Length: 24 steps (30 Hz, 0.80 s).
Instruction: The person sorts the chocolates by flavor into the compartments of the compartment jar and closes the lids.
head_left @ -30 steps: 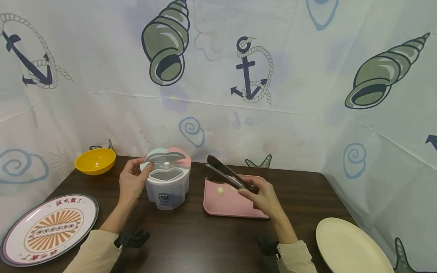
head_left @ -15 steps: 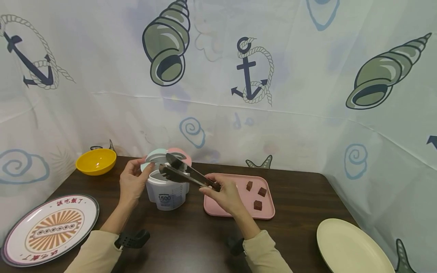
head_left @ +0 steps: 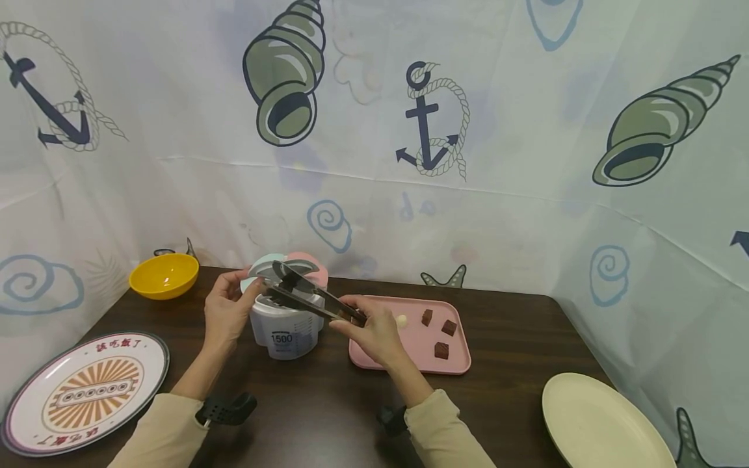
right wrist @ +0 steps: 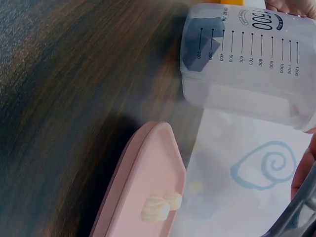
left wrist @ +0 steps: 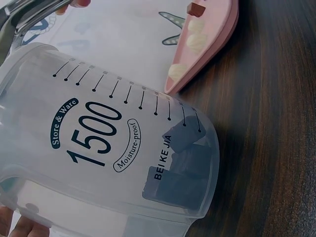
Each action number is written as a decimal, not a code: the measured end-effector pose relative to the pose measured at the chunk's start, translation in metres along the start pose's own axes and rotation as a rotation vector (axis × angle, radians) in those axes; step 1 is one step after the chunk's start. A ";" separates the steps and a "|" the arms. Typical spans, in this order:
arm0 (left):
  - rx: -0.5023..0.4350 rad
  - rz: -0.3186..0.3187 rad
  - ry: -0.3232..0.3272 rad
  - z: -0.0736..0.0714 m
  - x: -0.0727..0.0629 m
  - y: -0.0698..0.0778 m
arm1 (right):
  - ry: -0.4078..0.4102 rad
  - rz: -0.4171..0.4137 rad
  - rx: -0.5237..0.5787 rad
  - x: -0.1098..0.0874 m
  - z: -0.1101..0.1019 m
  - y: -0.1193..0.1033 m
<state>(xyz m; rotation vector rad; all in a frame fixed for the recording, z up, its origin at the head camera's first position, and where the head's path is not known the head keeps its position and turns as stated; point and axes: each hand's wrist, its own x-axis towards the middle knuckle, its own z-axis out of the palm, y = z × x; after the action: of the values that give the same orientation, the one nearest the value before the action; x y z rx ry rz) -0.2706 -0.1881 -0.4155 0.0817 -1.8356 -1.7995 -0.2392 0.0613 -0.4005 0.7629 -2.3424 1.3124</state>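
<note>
Right hand (head_left: 374, 335) grips one pair of tongs (head_left: 304, 296) over one container (head_left: 287, 328) | left hand (head_left: 225, 312) holds its lid (head_left: 260, 268) | three brown cubes (head_left: 441, 328) on one pink tray (head_left: 409, 364) beside container.

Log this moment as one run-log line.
left hand: holds container lid open | right hand: grips tongs, tips over container mouth | pink tray: three brown cubes, one white piece

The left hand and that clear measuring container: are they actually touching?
Touching. The head view shows the left hand with its fingers against the rim and lid of the container; the left wrist view shows fingertips at its edge.
</note>
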 end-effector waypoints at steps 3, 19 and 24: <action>0.007 -0.003 -0.005 0.000 0.000 0.001 | -0.006 0.002 -0.002 0.000 0.000 -0.001; 0.004 -0.019 -0.009 -0.001 0.001 0.001 | -0.016 0.012 0.053 -0.002 -0.003 -0.006; 0.020 -0.017 -0.009 -0.001 0.000 0.002 | -0.028 0.022 0.055 -0.003 -0.013 -0.036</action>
<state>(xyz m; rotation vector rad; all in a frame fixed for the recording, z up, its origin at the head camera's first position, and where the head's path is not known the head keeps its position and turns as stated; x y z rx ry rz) -0.2697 -0.1888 -0.4137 0.0979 -1.8651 -1.7957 -0.2143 0.0584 -0.3717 0.7784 -2.3516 1.3896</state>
